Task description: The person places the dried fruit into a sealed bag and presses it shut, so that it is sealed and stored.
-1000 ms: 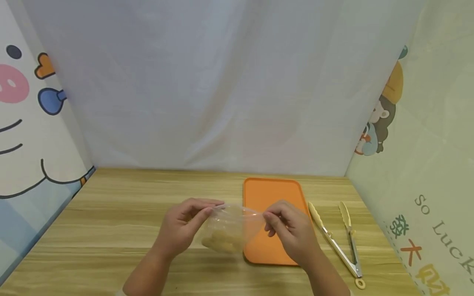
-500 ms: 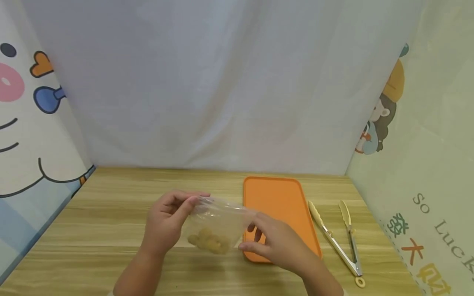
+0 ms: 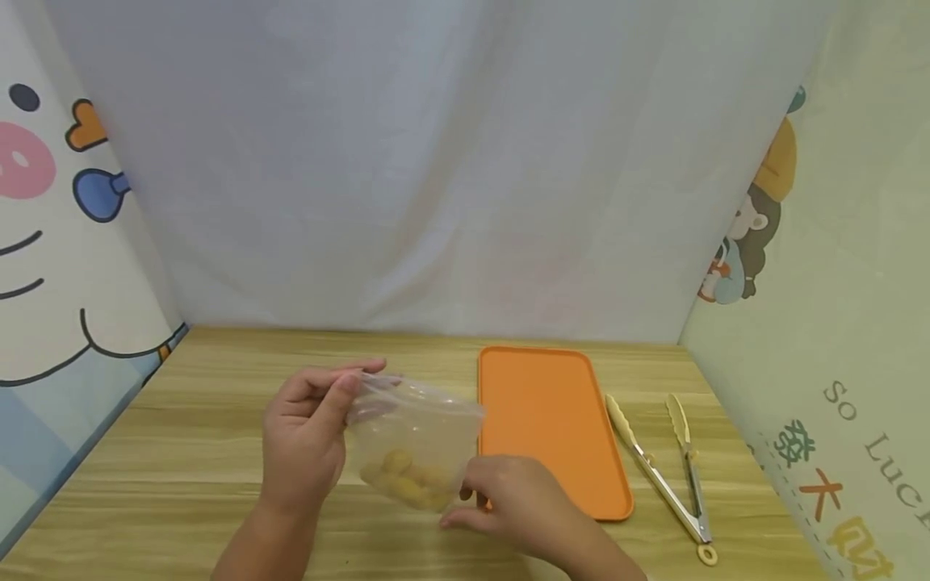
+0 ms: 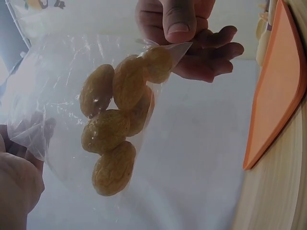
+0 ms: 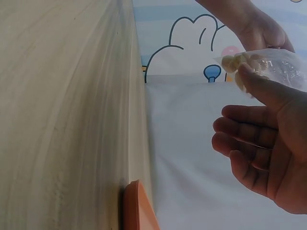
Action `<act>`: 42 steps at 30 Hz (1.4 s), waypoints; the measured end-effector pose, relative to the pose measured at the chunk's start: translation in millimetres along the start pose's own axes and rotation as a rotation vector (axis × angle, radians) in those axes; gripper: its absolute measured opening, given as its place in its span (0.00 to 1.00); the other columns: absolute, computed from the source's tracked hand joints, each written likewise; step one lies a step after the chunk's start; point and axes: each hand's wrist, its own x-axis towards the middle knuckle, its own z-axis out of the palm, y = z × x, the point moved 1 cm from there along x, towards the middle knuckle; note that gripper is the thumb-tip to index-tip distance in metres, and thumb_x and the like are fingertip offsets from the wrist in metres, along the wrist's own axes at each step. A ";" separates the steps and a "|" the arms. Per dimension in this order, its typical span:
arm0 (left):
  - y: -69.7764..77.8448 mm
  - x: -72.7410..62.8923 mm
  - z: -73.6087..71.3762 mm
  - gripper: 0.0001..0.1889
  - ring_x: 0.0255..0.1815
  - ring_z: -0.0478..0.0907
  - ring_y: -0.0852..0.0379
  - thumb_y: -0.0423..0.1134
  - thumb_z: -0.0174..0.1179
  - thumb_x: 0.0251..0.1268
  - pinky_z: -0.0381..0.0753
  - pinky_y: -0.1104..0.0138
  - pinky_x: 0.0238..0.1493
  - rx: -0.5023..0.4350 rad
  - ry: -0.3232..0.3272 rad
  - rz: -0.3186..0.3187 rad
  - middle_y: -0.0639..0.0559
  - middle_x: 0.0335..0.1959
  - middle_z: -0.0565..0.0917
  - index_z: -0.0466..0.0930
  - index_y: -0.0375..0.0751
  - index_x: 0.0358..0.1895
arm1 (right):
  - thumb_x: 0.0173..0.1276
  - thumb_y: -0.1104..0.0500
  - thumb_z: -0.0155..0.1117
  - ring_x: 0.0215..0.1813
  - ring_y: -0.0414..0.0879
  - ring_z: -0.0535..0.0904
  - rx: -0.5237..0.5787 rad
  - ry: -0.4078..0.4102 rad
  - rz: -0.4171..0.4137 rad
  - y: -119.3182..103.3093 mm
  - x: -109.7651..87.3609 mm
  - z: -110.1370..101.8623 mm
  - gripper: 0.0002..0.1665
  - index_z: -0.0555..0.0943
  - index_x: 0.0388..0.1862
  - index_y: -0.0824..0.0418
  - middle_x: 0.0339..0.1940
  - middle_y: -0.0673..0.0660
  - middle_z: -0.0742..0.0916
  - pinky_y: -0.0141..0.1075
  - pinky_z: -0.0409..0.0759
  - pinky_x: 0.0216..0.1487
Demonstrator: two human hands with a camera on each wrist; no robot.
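Observation:
A clear plastic zip bag (image 3: pixel 429 424) hangs tilted over the table, left of the orange tray. Several wrinkled, oval, yellow-brown dried fruits (image 4: pixel 108 132) are gathered at its bottom. My left hand (image 3: pixel 301 440) pinches the bag's upper left corner between thumb and fingers. Beside the bag's lower right corner is my right hand (image 3: pixel 519 504). Its thumb (image 5: pixel 261 86) stands apart from its loosely bent fingers (image 5: pixel 244 127), and the thumb tip overlaps the bag in the right wrist view. The bag's top edge slopes down to the right, unheld at that end.
An orange tray (image 3: pixel 541 403) lies flat on the wooden table (image 3: pixel 182 452), close behind my right hand. To its right are spread tongs (image 3: pixel 668 492) with pale yellow tips and a ring at the hinge end. A pale curtain (image 3: pixel 436 202) closes off the back.
My right hand has let go of the bag's upper right corner and moved down to its lower right corner. My left hand has shifted left and slightly up with the bag.

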 end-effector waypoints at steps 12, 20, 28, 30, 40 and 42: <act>0.3 0.8 1.5 0.14 0.44 0.85 0.38 0.13 0.38 0.69 0.84 0.57 0.46 -0.098 -0.011 0.063 0.31 0.48 0.84 0.75 0.21 0.42 | 0.63 0.40 0.65 0.26 0.19 0.73 0.028 0.101 -0.102 -1.1 1.8 6.2 0.12 0.85 0.25 0.41 0.26 0.33 0.86 0.13 0.62 0.25; 2.9 2.3 0.6 0.12 0.43 0.86 0.39 0.12 0.41 0.68 0.84 0.54 0.47 -0.017 0.005 0.082 0.31 0.45 0.85 0.75 0.20 0.40 | 0.65 0.44 0.66 0.26 0.18 0.72 0.160 0.059 -0.070 11.1 1.4 4.7 0.12 0.88 0.26 0.44 0.26 0.34 0.87 0.14 0.66 0.27; 4.0 1.6 -0.6 0.11 0.42 0.87 0.41 0.12 0.43 0.67 0.84 0.59 0.46 0.011 0.042 0.062 0.33 0.43 0.86 0.76 0.22 0.38 | 0.69 0.45 0.63 0.21 0.21 0.66 0.247 -0.039 -0.003 15.8 2.1 3.1 0.15 0.86 0.23 0.45 0.21 0.36 0.83 0.17 0.67 0.25; 4.1 1.0 -1.0 0.11 0.43 0.87 0.42 0.13 0.43 0.67 0.84 0.60 0.46 0.022 0.057 0.048 0.34 0.42 0.87 0.77 0.22 0.38 | 0.70 0.45 0.63 0.20 0.21 0.67 0.259 -0.056 0.010 16.5 1.9 2.7 0.16 0.86 0.23 0.45 0.19 0.35 0.82 0.18 0.68 0.25; 5.7 0.2 0.0 0.13 0.45 0.86 0.42 0.13 0.43 0.68 0.84 0.60 0.47 -0.016 0.058 0.009 0.33 0.41 0.87 0.78 0.24 0.38 | 0.70 0.46 0.62 0.20 0.22 0.71 0.357 -0.129 0.055 22.4 -0.1 2.1 0.15 0.86 0.25 0.47 0.19 0.40 0.84 0.21 0.72 0.25; 6.2 0.0 0.4 0.14 0.45 0.86 0.42 0.13 0.42 0.68 0.84 0.60 0.47 -0.029 0.052 0.000 0.33 0.41 0.87 0.78 0.24 0.39 | 0.70 0.46 0.62 0.20 0.23 0.71 0.363 -0.131 0.058 23.8 -0.6 2.0 0.15 0.86 0.24 0.47 0.18 0.41 0.83 0.22 0.72 0.24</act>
